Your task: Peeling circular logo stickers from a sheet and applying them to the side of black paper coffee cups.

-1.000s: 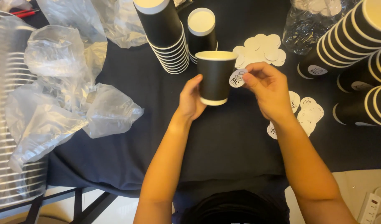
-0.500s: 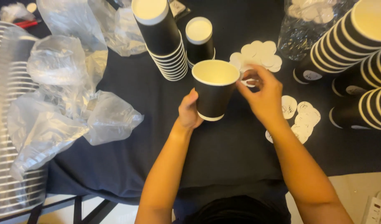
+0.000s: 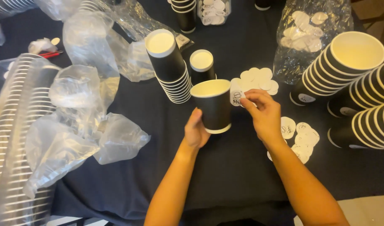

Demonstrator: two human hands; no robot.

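Holding a black paper cup (image 3: 213, 109) above the dark-covered desk (image 3: 225, 175), the left hand (image 3: 196, 132) grips it from the left side, fingers wrapped behind the wall, thumb near the base. Cup is upright, slightly tilted, mouth open to the camera, cream inside, white rim at top and bottom

Right hand (image 3: 263, 115) pinches a round white sticker (image 3: 237, 97) with dark print between thumb and fingertips; sticker sits just beside the cup's right wall, near the rim. Cannot tell whether it touches the wall yet

Around the hands:
- Behind the cup, an inverted stack of black cups (image 3: 169, 62), white bottoms up; just right of it a single inverted black cup (image 3: 201, 65)
- Behind the right hand, a spread of white round stickers (image 3: 259, 77) lying on the desk
- Right of the right wrist, a second loose cluster of stickers (image 3: 300, 136), some printed side up
- Far right, three stacks of black cups lying on their sides (image 3: 359, 88), mouths toward the camera on the upper one
- Upper right, a clear plastic bag (image 3: 309, 37) with more white discs inside
- Left of the desk, crumpled clear plastic wrap (image 3: 87, 109) and a long sleeve of clear lids (image 3: 16, 134) in plastic
- Upper left, a red pen (image 3: 52, 54) partly under the wrap

Both forearms bare, entering from the bottom edge
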